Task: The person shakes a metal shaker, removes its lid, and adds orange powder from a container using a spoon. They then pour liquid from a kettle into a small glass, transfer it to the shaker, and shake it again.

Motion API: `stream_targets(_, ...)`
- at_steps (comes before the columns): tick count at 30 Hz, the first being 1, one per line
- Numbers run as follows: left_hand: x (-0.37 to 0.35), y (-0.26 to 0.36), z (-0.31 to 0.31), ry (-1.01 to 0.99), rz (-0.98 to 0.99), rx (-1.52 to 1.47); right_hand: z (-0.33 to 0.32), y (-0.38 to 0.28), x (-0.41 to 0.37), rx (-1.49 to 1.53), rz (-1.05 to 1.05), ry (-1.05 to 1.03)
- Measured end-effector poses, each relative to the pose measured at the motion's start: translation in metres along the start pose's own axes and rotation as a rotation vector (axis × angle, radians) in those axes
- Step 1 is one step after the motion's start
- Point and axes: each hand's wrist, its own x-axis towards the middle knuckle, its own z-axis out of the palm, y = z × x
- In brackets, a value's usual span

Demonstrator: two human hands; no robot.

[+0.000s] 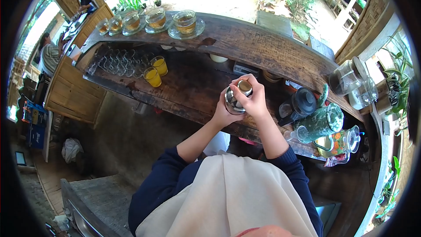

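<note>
Both my hands are wrapped round a shiny metal cocktail shaker [233,102] with a gold-coloured cap, held in front of my body near the counter's front edge. My left hand [222,115] grips the body from the left and below. My right hand [256,100] closes over the upper part, its fingers around the cap. Two glasses of orange-yellow drink, one nearer [152,77] and one farther [159,66], stand to the left on the wooden counter [193,92]. A dark-lidded French press [302,102] stands to the right of my hands.
Glass cups of amber drink on saucers [186,25] line the raised ledge [245,39]. Several upturned clear glasses [120,63] sit at the left. A green speckled pitcher [322,123], a floral pot [340,142] and glass jars [348,77] crowd the right. A person [50,55] is at far left.
</note>
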Motion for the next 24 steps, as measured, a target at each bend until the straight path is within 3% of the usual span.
stream_targets(6,0.002,0.011,-0.002,-0.028,-0.001,0.080,-0.017,-0.014,0.010,-0.018,-0.069,-0.158)
stream_targets(8,0.001,0.023,0.002,0.003,-0.026,0.131,-0.030,-0.029,0.016,-0.525,-0.478,-0.043)
stream_targets(10,0.000,0.020,0.004,0.004,-0.012,0.120,-0.046,-0.043,0.026,-0.650,-0.594,-0.123)
stream_targets(12,0.001,0.023,0.005,-0.026,-0.021,0.125,-0.056,-0.057,0.029,-0.696,-0.377,-0.353)
stream_targets(15,-0.001,0.028,0.007,-0.043,-0.052,0.173,-0.064,-0.051,0.029,-0.819,-0.425,-0.515)
stream_targets(18,0.000,0.028,0.013,-0.030,-0.006,0.199,-0.066,-0.044,0.028,-0.998,-0.537,-0.481)
stream_targets(24,-0.001,0.032,0.020,0.027,0.047,0.273,-0.053,-0.035,0.013,-1.139,-0.424,-0.218)
